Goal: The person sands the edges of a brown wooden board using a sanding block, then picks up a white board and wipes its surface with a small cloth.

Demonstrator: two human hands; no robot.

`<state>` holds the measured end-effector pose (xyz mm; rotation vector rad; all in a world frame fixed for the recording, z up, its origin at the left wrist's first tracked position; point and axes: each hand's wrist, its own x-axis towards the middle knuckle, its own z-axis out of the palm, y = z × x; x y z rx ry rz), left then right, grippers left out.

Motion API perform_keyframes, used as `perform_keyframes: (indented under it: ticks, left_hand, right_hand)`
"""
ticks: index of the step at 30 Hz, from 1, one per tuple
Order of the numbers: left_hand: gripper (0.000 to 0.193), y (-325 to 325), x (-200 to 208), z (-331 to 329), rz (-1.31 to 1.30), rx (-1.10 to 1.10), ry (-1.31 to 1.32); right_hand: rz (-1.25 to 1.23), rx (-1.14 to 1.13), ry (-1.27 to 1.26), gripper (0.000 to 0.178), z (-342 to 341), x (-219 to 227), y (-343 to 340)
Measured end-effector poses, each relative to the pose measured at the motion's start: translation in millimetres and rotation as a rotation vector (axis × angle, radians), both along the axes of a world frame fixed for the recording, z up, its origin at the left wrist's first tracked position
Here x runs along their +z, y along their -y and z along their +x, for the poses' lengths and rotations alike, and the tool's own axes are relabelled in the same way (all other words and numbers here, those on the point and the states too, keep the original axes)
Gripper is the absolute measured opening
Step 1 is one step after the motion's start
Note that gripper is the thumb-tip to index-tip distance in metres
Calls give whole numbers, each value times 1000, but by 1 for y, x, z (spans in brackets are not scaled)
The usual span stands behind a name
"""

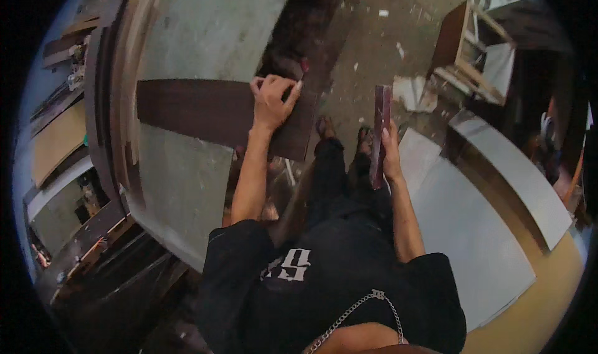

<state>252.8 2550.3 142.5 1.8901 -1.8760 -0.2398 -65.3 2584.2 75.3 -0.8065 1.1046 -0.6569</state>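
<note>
Apparently steadying a dark board (199,110), the left hand (272,101) curls over it, grip unclear, while the right hand (390,153) clasps a reddish strip (381,118), next likely needing careful control.

1. The head view looks from the wearer's head steeply down, with the neck chain (378,295) and black shirt (349,248) closest, along the bottom.
2. It faces ahead of the body: the feet (365,141) show near the middle, the floor (358,55) running on to the top.
3. The left hand (272,101) and right hand (390,151) are in near range.
4. The tabletop (193,36) is seen from above, beyond its right edge; fisheye curvature bows its near-left edge.
</note>
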Motion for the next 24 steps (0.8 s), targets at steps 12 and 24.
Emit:
perform_keyframes:
  ticks: [12, 24]
  left_hand:
    - [33, 32, -20, 10, 292, -135, 45]
    - [29, 41, -27, 8, 373, -190, 55]
  right_hand:
    - [-117, 244, 88, 60, 69, -26, 63]
    - [-316, 406, -146, 49, 116, -22, 128]
